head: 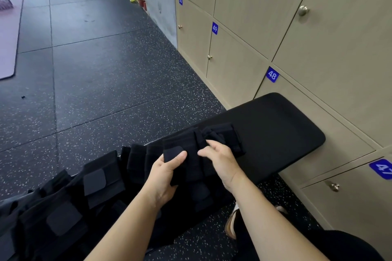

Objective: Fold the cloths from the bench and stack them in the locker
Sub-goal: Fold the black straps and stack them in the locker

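A black padded bench (pixel 275 125) runs from the lower left toward the lockers. Several black cloths with velcro-like patches (pixel 93 184) lie spread over its near end. My left hand (pixel 165 174) grips one black cloth (pixel 188 150) by its near edge, thumb on top. My right hand (pixel 220 159) hovers over the same cloth with its fingers loosely curled, fingertips touching the fabric; whether they pinch it is hard to tell. A folded black cloth (pixel 224 135) lies just beyond, on the bench. Beige lockers (pixel 318 53) with doors shut line the right wall.
Blue number plates 50 to 47 (pixel 272 74) mark the locker doors, each with a metal knob (pixel 303 10). The floor is dark speckled rubber tile (pixel 101 70). A purple mat (pixel 8 34) lies at the far left. My shoe (pixel 233 222) stands beneath the bench.
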